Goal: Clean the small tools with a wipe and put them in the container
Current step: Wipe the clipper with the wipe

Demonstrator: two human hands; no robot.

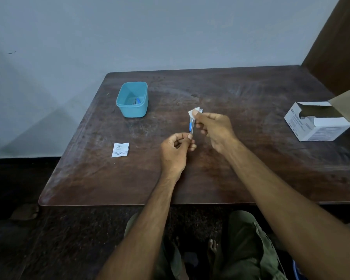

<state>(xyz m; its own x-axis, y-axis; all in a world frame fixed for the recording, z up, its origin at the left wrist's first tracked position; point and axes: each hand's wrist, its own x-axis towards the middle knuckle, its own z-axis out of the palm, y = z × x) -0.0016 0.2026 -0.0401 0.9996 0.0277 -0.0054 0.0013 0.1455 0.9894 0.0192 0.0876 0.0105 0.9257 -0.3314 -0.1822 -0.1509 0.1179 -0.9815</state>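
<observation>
With the left hand (177, 145) pinching the small tool (192, 126) by its near end and the right hand (212, 126) squeezing the wipe (194, 113) around its far end, a hard rub is risking pulling it loose onto the table (251, 158).

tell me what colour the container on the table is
The container is light blue, seen clearly in the head view.
</observation>
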